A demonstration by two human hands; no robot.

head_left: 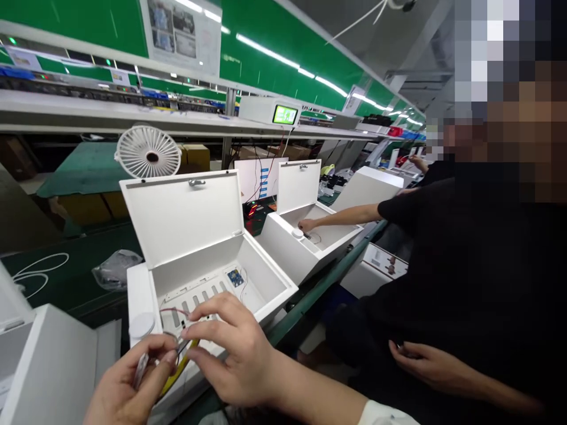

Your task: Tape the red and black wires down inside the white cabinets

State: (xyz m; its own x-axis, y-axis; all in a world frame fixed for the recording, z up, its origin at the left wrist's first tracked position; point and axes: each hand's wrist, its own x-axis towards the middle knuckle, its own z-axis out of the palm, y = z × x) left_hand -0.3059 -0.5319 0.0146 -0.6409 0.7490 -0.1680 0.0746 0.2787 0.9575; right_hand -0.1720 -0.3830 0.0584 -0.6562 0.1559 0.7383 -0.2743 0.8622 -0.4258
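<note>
Our left hand has its grip nearly closed, pinching a thin grey piece. Our right hand curves beside it, fingers a bit apart, by a red wire; we can't tell if that grip holds it. Both are near the open white box.

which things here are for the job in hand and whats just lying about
Likely in the job:
small part, pinched in the left hand, too small to identify
red wire, at the right hand
open box
circuit board, inside it

Apparently just lying about, untouched:
fan
plastic bag
white cable
</note>
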